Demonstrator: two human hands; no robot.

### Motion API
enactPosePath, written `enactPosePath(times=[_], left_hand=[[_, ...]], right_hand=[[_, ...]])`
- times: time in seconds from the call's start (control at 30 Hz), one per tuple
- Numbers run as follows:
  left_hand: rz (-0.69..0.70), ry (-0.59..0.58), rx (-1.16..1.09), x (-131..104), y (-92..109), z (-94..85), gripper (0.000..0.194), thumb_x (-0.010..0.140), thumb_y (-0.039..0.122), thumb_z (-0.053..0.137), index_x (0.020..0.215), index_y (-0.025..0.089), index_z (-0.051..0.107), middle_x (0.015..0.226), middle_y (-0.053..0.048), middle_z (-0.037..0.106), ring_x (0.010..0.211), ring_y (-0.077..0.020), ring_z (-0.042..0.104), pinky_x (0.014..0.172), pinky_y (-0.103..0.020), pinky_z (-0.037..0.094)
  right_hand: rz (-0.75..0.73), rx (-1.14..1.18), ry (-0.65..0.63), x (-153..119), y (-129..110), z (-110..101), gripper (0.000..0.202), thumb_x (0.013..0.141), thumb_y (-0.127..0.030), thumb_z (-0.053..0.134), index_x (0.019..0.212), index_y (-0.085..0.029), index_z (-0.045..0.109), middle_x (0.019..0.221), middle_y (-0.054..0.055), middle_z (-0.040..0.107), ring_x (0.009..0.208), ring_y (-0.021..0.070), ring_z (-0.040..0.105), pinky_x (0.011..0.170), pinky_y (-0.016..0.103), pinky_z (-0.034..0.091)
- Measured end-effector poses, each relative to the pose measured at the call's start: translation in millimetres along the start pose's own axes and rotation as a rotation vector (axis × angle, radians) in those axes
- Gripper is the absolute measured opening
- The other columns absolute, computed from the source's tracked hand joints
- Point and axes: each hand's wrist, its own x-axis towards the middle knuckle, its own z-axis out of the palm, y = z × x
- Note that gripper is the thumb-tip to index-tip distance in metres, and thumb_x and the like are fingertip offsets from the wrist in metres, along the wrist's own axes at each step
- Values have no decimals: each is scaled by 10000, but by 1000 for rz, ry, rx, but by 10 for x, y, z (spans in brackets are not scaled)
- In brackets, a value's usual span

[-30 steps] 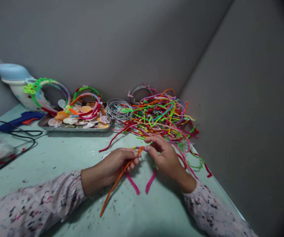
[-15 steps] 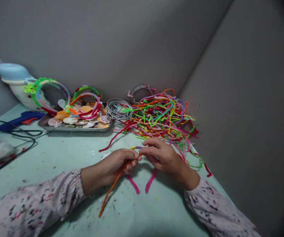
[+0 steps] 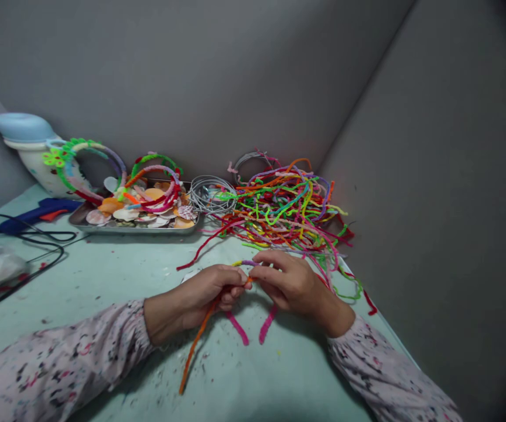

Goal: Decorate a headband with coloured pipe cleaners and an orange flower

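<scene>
An orange pipe cleaner (image 3: 197, 344) is pinched in my left hand (image 3: 218, 290), its long tail hanging down toward the table's front. The fingers of my right hand (image 3: 290, 278) close on the short orange end by the left fingertips. Beneath both hands lies a headband wrapped in pipe cleaner (image 3: 248, 263); its top shows yellow and purple, and its two pink ends (image 3: 238, 329) point toward me. My hands hide the headband's sides.
A metal tray (image 3: 134, 230) of seashells holds finished headbands at the back. Right of it are coiled wire (image 3: 212, 195) and a tangled heap of pipe cleaners (image 3: 288, 205). A blue glue gun (image 3: 28, 218) with a black cord and a white-and-blue container (image 3: 37, 155) stand left.
The orange pipe cleaner's tail has shifted slightly down and right. My right fingers have moved a little at the orange end; the headband stays put.
</scene>
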Motion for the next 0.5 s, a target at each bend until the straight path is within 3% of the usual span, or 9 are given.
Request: enactPosePath(times=[0.33, 0.5], left_hand=[[107, 123, 233, -30, -6, 38, 105, 701, 215, 568, 628, 153, 526, 529, 58, 365, 477, -80, 242, 472, -249, 151], [281, 140, 447, 6, -70, -30, 114, 760, 235, 552, 669, 167, 550, 575, 42, 404, 542, -108, 314, 527, -243, 236]], right_hand=[[25, 18, -47, 23, -65, 10, 194, 873, -149, 484, 1016, -194, 607, 995, 101, 630, 892, 199, 585, 734, 314, 481], [66, 77, -126, 50, -112, -8, 140, 876, -151, 463, 916, -179, 594, 871, 71, 600, 790, 175, 556, 682, 285, 453]])
